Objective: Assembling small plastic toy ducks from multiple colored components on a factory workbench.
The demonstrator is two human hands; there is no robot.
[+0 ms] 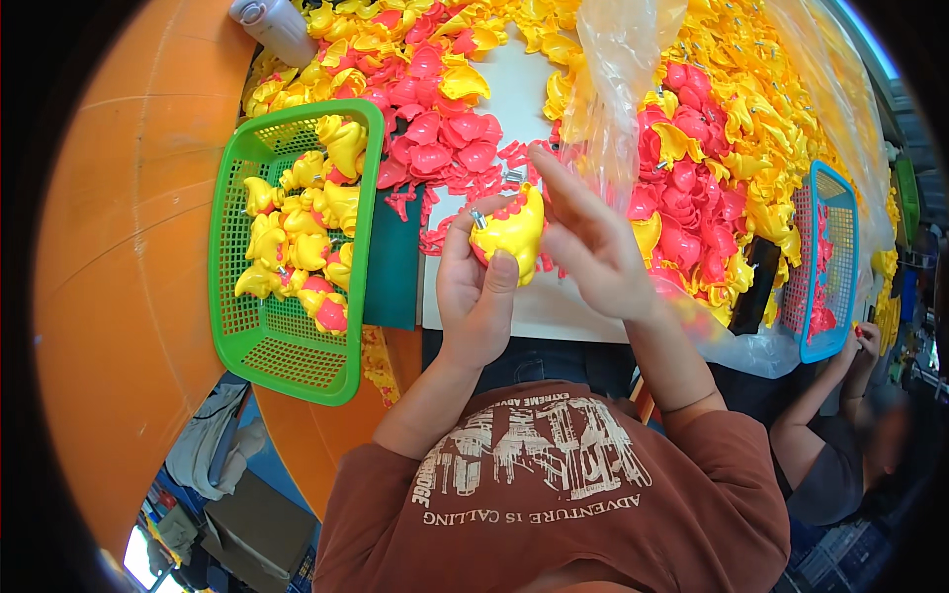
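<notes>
My left hand (474, 301) is closed around a glossy yellow plastic toy figure (516, 240) with red along its upper edge, the thumb pressed on its near side. A small metal pin (478, 218) sticks out at its left. Close by on the right, my right hand (601, 259) has its fingers stretched out; whether it touches the toy I cannot tell. Another small metal piece (514, 176) shows just above the toy. Loose red plastic pieces (450, 148) lie beyond my hands on the white tabletop (583, 324).
A green basket (287, 374) at left holds several yellow-and-red figures (301, 247). Heaps of yellow shells (781, 109) and red shells (687, 203) cover the right side, with clear plastic sheeting (608, 89). A blue basket (835, 267) stands near a co-worker (825, 435); a bottle (277, 30) is at far left.
</notes>
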